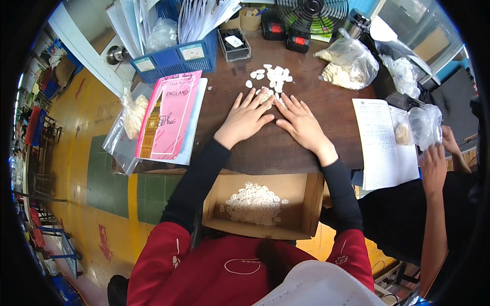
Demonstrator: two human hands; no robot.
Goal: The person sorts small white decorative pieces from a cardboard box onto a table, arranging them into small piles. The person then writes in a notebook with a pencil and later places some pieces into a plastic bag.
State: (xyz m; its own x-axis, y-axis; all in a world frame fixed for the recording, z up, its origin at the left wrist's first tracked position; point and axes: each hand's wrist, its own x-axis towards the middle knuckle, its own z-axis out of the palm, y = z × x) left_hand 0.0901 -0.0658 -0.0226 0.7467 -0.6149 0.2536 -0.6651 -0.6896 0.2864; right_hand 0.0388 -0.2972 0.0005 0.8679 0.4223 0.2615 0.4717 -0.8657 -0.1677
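Small white oval pieces (278, 75) lie in a loose cluster on the dark wooden table (326, 143). My left hand (245, 117) rests flat with its fingers spread, fingertips at the near edge of the cluster. Beside it lies my right hand (302, 122), also flat and open, its fingertips close to the left ones. Some pieces are partly hidden under or between the fingers; neither hand grips anything. Below the table edge, an open cardboard box (314, 204) sits at my lap with a heap of similar white pieces (253, 204) in it.
Left stand a pink booklet (171, 115), a bagged pale lump (133, 115) and a blue file basket (196, 57). Behind are a small tray (236, 46) and a black fan (312, 13). Right are a filled plastic bag (349, 64), an open notebook (380, 143) and another person's hands (434, 163).
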